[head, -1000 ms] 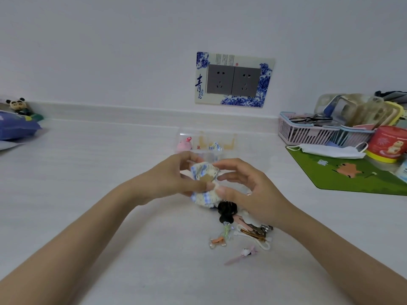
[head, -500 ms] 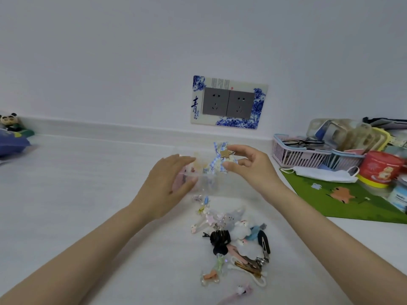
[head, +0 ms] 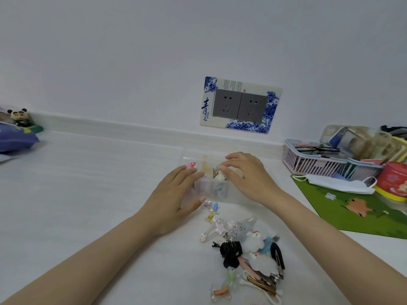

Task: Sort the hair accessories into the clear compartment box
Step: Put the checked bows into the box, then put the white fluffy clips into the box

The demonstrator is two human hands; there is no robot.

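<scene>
The clear compartment box [head: 240, 200] stands on the white table near the wall. My left hand [head: 174, 199] rests flat against the box's left side, fingers on its rim. My right hand [head: 246, 175] reaches over the box from the right, and its fingertips pinch a blue-and-white fabric bow clip [head: 219, 175] down inside a middle compartment. A pink accessory [head: 191, 165] sits in the far left compartment. A pile of hair accessories [head: 246, 254] lies on the table in front of the box: clips, black hair ties, a white fluffy piece.
A green mat [head: 356, 214] lies at the right with a white face mask [head: 339, 184]. Behind it stand a pink basket [head: 312, 164] holding glasses and a red tin [head: 394, 183]. A wall socket [head: 240, 105] is above the box. A panda figure [head: 18, 116] sits far left.
My right hand has carried the blue-and-white bow from in front of me over the box and lowered it into a compartment. My left hand has moved to the box's side.
</scene>
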